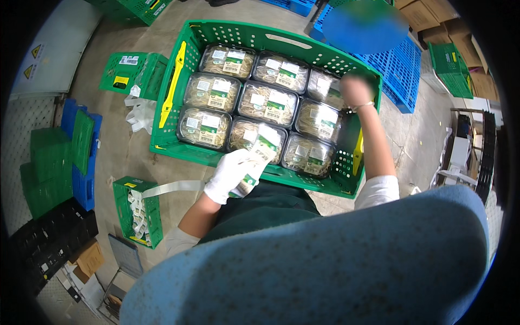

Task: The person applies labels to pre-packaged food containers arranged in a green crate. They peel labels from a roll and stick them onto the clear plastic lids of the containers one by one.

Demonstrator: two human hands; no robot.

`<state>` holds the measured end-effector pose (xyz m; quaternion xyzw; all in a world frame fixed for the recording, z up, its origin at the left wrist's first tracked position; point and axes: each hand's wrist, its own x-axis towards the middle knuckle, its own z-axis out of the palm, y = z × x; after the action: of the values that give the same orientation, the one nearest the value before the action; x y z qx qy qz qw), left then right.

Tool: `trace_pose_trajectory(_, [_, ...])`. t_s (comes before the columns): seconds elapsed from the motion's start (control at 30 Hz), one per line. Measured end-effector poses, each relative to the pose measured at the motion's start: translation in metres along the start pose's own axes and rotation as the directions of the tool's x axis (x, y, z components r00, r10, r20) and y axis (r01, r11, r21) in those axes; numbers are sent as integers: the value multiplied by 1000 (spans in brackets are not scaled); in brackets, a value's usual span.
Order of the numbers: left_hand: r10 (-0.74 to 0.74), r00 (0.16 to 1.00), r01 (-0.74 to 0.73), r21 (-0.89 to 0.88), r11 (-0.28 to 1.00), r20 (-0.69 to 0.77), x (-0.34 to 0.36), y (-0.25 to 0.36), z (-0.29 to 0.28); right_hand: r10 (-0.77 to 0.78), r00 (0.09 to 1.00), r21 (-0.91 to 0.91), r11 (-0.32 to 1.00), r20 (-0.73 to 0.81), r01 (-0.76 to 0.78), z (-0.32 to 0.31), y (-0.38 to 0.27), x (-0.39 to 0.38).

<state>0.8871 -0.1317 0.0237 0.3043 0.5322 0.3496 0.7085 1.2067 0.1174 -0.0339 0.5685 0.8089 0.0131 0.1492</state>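
A green perforated crate (pixel 280 38) holds rows of clear lidded plastic trays (pixel 267 102) with pale stringy contents and stuck-on labels. My left hand (pixel 227 172), in a white glove, is closed on printed labels (pixel 260 149), held over the front middle tray; a long white strip (pixel 173 187) trails leftward from it. My right hand (pixel 356 89) is at the crate's back right corner, over or on the corner tray (pixel 320 86); it is smeared and its fingers cannot be made out.
A small green crate (pixel 154 211) of crumpled strips sits lower left. Another green crate (pixel 130 72) with white plastic is upper left. Blue pallets (pixel 403 76) lie upper right, stacked green (pixel 46 168) and black crates (pixel 49 244) left, cardboard boxes (pixel 420 13) top right, a black rack (pixel 476 151) right.
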Motion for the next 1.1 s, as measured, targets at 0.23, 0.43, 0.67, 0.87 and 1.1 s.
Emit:
trace_pose_trajectory(0.23, [86,965,-76,48,996,-248,-36,6,-34,267,954,161,944,135,-287,116,10,41])
trace_pose_trajectory(0.43, [-5,968,-34,-152,988,-249,-43,6,-57,243,970,209,950,-22,-234,128,-5,19])
trace_pose_trajectory(0.67, [55,982,-82,-147,986,-181,-47,31,-45,420,886,356,811,198,-464,53,-23,8])
trace_pose_trajectory(0.87, [122,988,-120,28,992,-99,-6,31,-43,274,927,346,869,256,-352,79,-63,-71])
trace_pose_trajectory(1.1, [150,988,-153,138,979,27,1,38,-15,304,912,329,862,275,-386,67,-62,-98])
